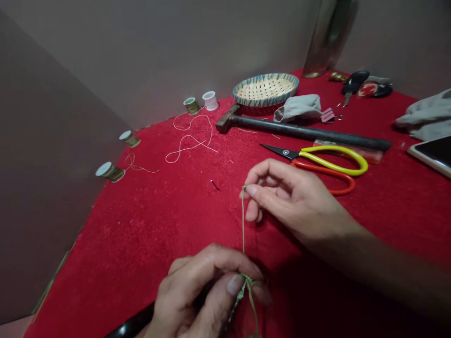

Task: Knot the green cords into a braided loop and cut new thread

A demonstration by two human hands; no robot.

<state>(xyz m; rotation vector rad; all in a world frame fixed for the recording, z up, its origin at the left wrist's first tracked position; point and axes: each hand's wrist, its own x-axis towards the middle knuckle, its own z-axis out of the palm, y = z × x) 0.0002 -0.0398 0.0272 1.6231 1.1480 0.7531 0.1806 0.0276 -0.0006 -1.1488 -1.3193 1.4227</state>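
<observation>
Low in the view, my left hand (207, 295) pinches a green knotted cord (241, 295) between thumb and fingers, and loose green ends hang below it. My right hand (289, 197) is up and to the right, its thumb and forefinger closed on the upper end of a thin pale-green thread (243, 225). The thread runs taut, nearly upright, between both hands. Just beyond my right hand lie scissors (287, 152) with one yellow and one red handle loop. A small dark pin (214, 185) rests on the red cloth left of that hand.
A hammer (275, 126) lies across the red cloth (151, 234) behind the scissors. Farther back are a woven basket (266, 90), grey cloth (301, 107) and a pink binder clip (328, 115). Several thread spools, including a white spool (210, 100), line the left edge. A phone (433, 152) is at right.
</observation>
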